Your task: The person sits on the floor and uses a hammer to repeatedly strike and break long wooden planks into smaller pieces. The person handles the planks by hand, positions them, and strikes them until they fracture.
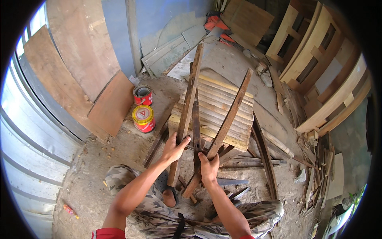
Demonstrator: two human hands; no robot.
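Note:
My left hand (174,148) is closed round a long wooden bar (188,101) that points away from me. My right hand (208,166) grips a second wooden bar (234,109), tilted up to the right, its near end crossing toward my left. Between them runs a darker wooden bar (196,125), with my right thumb near its lower part. Whether the bars are joined I cannot tell. Behind and under them is a slatted wooden top (217,97) of pale strips, with dark wooden legs (266,155) at its sides.
Two red paint cans, one open (142,95) and one with a yellow lid (143,117), stand to the left. A saw blade (232,182) lies by my right forearm. Plywood sheets (79,44) lean at left; wooden frames (318,59) and scrap wood (324,171) line the right.

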